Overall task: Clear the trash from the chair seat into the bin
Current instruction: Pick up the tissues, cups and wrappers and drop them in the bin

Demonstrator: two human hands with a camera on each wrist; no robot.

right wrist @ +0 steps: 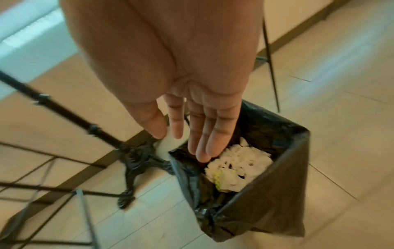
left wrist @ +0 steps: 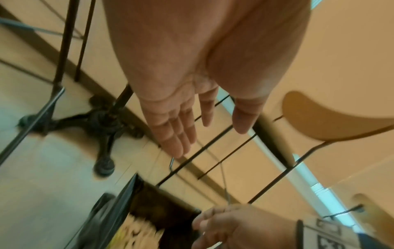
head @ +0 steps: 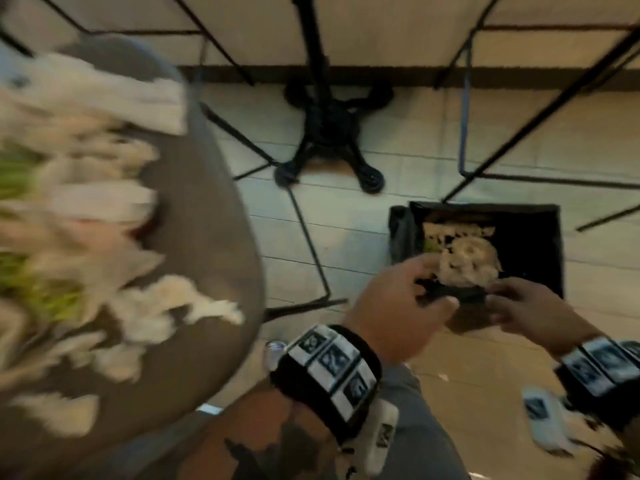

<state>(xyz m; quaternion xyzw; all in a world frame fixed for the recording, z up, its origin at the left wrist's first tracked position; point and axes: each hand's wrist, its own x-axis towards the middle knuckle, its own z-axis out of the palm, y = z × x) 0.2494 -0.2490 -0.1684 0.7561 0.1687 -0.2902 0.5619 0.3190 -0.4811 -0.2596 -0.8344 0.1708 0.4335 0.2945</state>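
The brown chair seat (head: 194,237) fills the left of the head view, strewn with blurred white paper and green scraps (head: 104,202). On the floor to the right stands the bin (head: 526,244) with a black liner; crumpled white paper (head: 464,261) lies inside. Both hands hover over its near rim. My left hand (head: 415,289) is empty, and its fingers show straight in the left wrist view (left wrist: 204,121). My right hand (head: 509,299) has its fingers nearly straight above the bin (right wrist: 266,202). Its thumb and forefinger (right wrist: 177,134) pinch a small white paper scrap (right wrist: 168,146).
A black cast-iron table base (head: 332,133) stands on the pale tiled floor just beyond the bin. Thin black chair legs (head: 308,244) cross the floor between seat and bin. Another wooden chair (left wrist: 330,121) is behind the bin.
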